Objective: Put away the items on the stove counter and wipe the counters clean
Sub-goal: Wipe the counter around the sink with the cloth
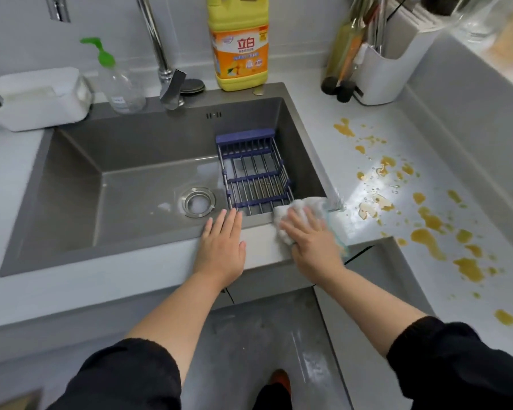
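My right hand, fingers flat on the white cloth at the sink's front-right corner, is nearer the yellowish spill lying rightward along the counter; left hand rests flat, empty.

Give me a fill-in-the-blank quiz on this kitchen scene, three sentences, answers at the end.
1. The right hand presses a white ____ onto the edge of the counter.
2. The left hand lies flat on the front rim of the ____.
3. The yellow-brown spills on the counter lie to the ____ of both hands.
Missing words: cloth; sink; right.
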A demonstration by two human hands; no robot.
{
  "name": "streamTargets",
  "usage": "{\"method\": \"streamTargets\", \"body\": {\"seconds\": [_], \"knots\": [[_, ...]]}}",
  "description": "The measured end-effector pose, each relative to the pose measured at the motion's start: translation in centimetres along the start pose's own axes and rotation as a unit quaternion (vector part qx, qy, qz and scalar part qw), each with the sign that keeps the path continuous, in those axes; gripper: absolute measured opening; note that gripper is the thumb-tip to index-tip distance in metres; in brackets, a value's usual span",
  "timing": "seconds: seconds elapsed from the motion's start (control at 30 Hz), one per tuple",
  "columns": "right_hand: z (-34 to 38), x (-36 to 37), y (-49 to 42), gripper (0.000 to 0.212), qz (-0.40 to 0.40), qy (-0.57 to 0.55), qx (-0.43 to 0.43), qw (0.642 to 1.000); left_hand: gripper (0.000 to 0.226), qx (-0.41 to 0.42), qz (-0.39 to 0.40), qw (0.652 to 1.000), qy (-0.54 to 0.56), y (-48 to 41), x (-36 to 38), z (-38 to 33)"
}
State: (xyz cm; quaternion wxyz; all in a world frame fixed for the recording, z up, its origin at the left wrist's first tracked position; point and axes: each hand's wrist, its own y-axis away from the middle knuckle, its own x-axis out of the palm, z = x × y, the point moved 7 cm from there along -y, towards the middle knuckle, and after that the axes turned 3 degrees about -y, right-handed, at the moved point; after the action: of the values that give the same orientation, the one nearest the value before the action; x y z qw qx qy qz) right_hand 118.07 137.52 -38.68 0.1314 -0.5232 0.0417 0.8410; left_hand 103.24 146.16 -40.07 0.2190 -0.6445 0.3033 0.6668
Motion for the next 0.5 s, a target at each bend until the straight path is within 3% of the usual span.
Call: {"method": "streamTargets", "body": {"seconds": [0.07, 0.2, 0.27, 0.4, 0.43, 0.5], "knots": [[2.2, 1.2, -0.6, 0.051, 0.017, 0.010, -0.054, 0.998, 0.067, -0.004, -0.014, 1.000, 0.013, 0.0, -0.2, 0.1], [-0.2, 0.3, -0.9, 0.057, 0.071, 0.042, -0.116, 0.990, 0.063, -0.005, -0.035, 0.999, 0.027, 0.0, -0.5, -0.2], [-3.1, -1.2, -0.8, 0.061, 0.048, 0.046, -0.078, 0.995, 0.063, -0.002, -0.040, 0.999, 0.027, 0.1, -0.5, -0.2], [-4.8, -2.0, -0.5, 0.061, -0.032, 0.044, 0.083, 0.995, 0.061, 0.000, -0.038, 0.999, 0.024, 0.0, -0.6, -0.2], [-3.4, -1.2, -0.5, 0.061, -0.035, 0.037, 0.099, 0.994, 0.060, 0.000, -0.036, 0.999, 0.023, -0.1, -0.5, -0.2], [1.4, 0.8, -0.5, 0.056, -0.035, 0.033, 0.040, 0.998, 0.060, 0.008, -0.029, 0.999, 0.024, -0.1, -0.5, -0.2]]}}
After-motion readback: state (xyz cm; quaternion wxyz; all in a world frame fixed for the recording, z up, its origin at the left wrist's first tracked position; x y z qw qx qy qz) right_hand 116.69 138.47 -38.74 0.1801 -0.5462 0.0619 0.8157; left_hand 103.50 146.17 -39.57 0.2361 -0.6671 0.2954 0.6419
